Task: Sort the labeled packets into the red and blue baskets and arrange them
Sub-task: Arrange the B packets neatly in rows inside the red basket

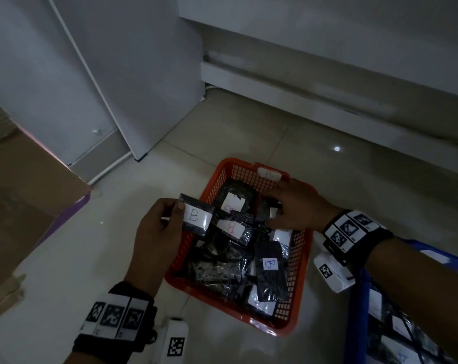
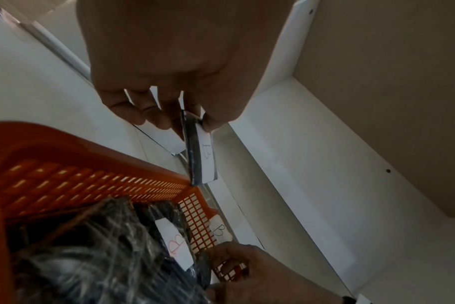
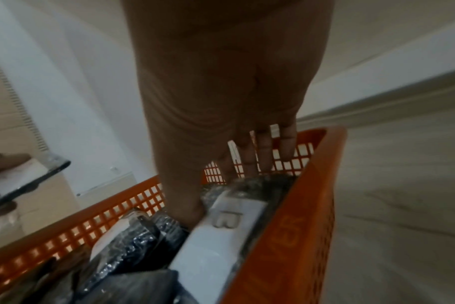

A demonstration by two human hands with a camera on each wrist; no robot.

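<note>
A red mesh basket (image 1: 302, 279) stands on the floor, piled with several black packets bearing white "B" labels; a "B" tag (image 1: 268, 174) hangs on its far rim. My left hand (image 1: 170, 214) holds one black packet (image 1: 196, 218) with a "B" label upright over the basket's left rim (image 2: 65, 144), pinched between thumb and fingers (image 2: 153, 117). My right hand (image 1: 275, 214) reaches into the basket's far right corner, where thumb and fingers pinch a "B" packet (image 3: 229, 222) against the wall (image 3: 299, 226). A blue basket (image 1: 359, 311) with more packets sits at lower right.
A cardboard box (image 1: 25, 185) stands on the left and a white cabinet (image 1: 104, 74) behind it. A white plinth (image 1: 327, 101) runs along the back. Pale tiled floor (image 1: 91, 258) lies bare left of the red basket.
</note>
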